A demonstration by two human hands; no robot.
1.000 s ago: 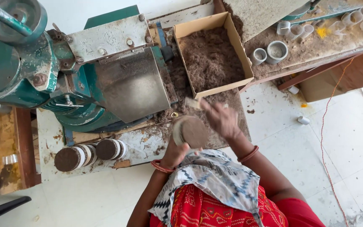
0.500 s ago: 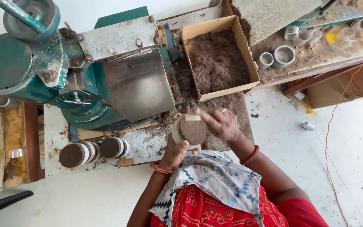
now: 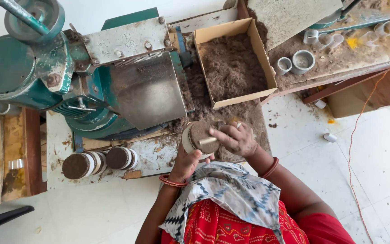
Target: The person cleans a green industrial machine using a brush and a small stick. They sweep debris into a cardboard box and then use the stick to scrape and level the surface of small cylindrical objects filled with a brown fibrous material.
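While the green machine [image 3: 68,77] fills the far left, its grey metal chute [image 3: 147,92] slopes down toward the middle. Below it, on the worn white surface [image 3: 55,140], lie two filled rings [image 3: 100,161] on their sides, brown fibre faces showing, close to the surface's near edge. Open pale floor [image 3: 82,212] below that edge, roomy.

Centre: left hand [image 3: 187,161] comes up from below, fingers clamped around a white ring packed with brown fibre [image 3: 197,135], held just above the fibre-strewn surface, near the chute's lower corner. Right hand [image 3: 236,139] touches the ring's face from the right, fingers together, pinching a short pale stick [image 3: 208,140] against the fibre.

Just behind, a cardboard box of loose fibre [image 3: 233,63], its near wall close to the hands, tight gap there. Right of it, a dusty bench [image 3: 339,58] with empty white rings [image 3: 296,62] near its front edge. Far right: pale floor, one stray ring [image 3: 329,137], thin red cord [image 3: 353,149] trailing down; plenty of open room.
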